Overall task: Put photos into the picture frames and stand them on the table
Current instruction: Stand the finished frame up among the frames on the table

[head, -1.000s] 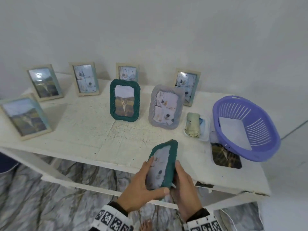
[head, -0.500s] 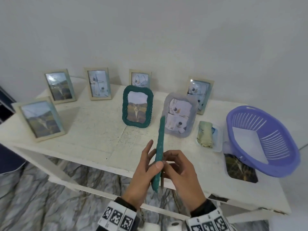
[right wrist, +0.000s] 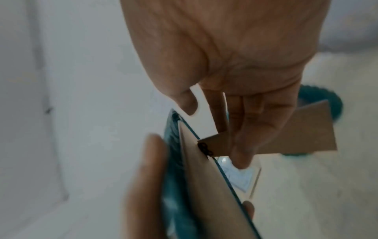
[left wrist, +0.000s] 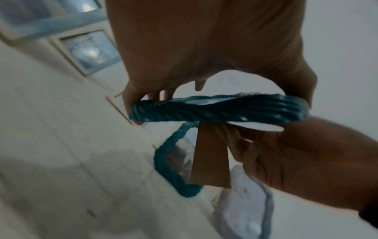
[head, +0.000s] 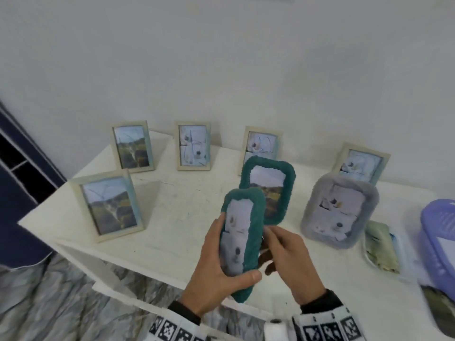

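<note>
I hold a green woven frame (head: 253, 244) with a pale photo in it above the white table's (head: 172, 242) front edge, its face turned toward me. My left hand (head: 216, 274) grips it from the left, thumb across the lower front. My right hand (head: 293, 262) is behind it. In the wrist views, the right fingers (right wrist: 245, 129) hook the brown cardboard stand (right wrist: 296, 129), which is swung out from the frame's back (right wrist: 214, 186). The same stand (left wrist: 210, 155) hangs below the green frame (left wrist: 218, 111), between the left hand (left wrist: 204, 48) and the right hand (left wrist: 306, 153).
Another green frame (head: 268, 190) and a grey fuzzy frame (head: 339, 210) stand mid-table, with several wooden frames behind and a larger one (head: 108, 205) at the left. A purple basket (head: 438, 242), a folded cloth (head: 381, 244) and a loose photo (head: 438, 303) lie right. Dark shelving (head: 19, 180) stands left.
The held frame has turned from edge-on to facing me and risen over the table. My view has shifted left and closer.
</note>
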The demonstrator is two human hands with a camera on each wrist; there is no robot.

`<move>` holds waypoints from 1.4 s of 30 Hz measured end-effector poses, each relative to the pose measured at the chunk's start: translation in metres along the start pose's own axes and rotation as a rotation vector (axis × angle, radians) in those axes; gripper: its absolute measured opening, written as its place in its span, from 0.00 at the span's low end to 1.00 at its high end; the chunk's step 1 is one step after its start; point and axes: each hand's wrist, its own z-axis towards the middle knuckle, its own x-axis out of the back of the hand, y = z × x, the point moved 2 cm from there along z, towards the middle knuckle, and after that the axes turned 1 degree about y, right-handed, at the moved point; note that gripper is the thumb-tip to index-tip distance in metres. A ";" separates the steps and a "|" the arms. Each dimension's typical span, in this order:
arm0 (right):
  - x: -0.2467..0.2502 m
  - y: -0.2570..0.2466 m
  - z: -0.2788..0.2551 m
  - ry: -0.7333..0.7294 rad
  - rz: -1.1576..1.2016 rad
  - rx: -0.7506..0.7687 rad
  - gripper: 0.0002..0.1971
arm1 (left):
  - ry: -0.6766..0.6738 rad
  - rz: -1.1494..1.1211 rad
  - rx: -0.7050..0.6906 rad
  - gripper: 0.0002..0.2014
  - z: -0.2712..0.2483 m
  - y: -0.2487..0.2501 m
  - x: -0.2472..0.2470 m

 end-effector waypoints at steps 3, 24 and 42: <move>-0.038 -0.005 0.026 -0.090 0.422 -0.246 0.31 | 0.074 0.210 -0.040 0.62 0.010 -0.010 0.037; -0.135 -0.024 0.194 -0.083 0.460 -0.265 0.31 | 0.156 0.203 -0.126 0.45 0.100 -0.066 0.149; -0.118 0.000 0.147 0.180 -0.491 -0.133 0.27 | 0.035 0.378 -0.116 0.36 0.061 -0.073 0.163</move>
